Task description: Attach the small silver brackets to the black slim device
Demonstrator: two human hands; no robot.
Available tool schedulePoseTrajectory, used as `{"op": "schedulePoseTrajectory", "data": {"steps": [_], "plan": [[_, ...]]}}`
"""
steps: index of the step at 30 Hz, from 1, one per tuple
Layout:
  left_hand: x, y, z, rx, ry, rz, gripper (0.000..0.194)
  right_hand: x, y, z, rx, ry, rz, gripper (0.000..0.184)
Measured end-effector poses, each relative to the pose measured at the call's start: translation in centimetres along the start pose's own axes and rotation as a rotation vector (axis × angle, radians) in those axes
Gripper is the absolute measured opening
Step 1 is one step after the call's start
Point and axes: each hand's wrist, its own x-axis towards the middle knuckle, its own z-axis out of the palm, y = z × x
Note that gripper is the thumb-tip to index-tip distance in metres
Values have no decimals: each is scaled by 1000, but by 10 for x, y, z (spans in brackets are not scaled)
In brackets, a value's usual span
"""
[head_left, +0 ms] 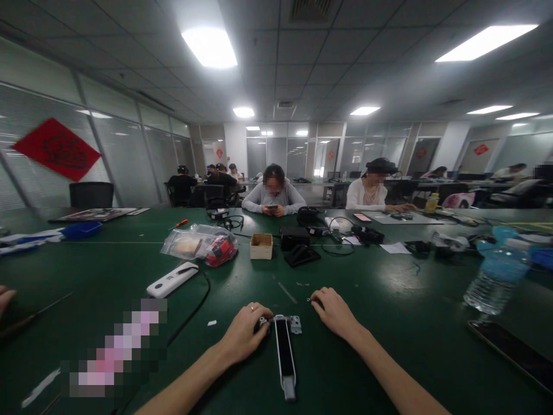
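Observation:
My left hand (pixel 244 333) grips the left side of a metal hinge plate (pixel 295 324) at the top of a long black-and-silver bracket (pixel 284 357), which lies flat on the green table (pixel 371 288). Its fingers hide part of the plate. My right hand (pixel 334 314) is just to the right and slightly farther away, with its fingertips pinched on a tiny metal screw (pixel 309 300). The bracket's lower end points towards me.
A white device with a black cable (pixel 171 279), a plastic bag (pixel 199 245), a cardboard box (pixel 261 246) and black cased gear stand ahead. A water bottle (pixel 496 271) and phone (pixel 512 357) lie right. Another person's hand (pixel 4 300) shows at the left edge.

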Motion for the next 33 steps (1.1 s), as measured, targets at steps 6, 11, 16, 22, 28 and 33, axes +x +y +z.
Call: {"op": "schedulePoseTrajectory", "data": {"steps": [6,11,16,22,28,33], "plan": [[-2,0,-1,6,-5,-1,20,-5,-11,-8,128,-33,-3,22],[-2,4,-4,11,-19,-16,18,-13,-29,-9,253,-61,-118,20],[-1,3,-3,19,-11,-8,19,-19,-42,-7,287,-99,-210,21],[-1,2,-2,24,-9,10,18,-19,-45,-11,278,-150,-225,24],[0,-1,2,35,10,27,17,-19,-47,-14,232,-153,-229,24],[-1,0,0,24,6,25,17,-18,-44,-10,238,-128,-271,22]]}}
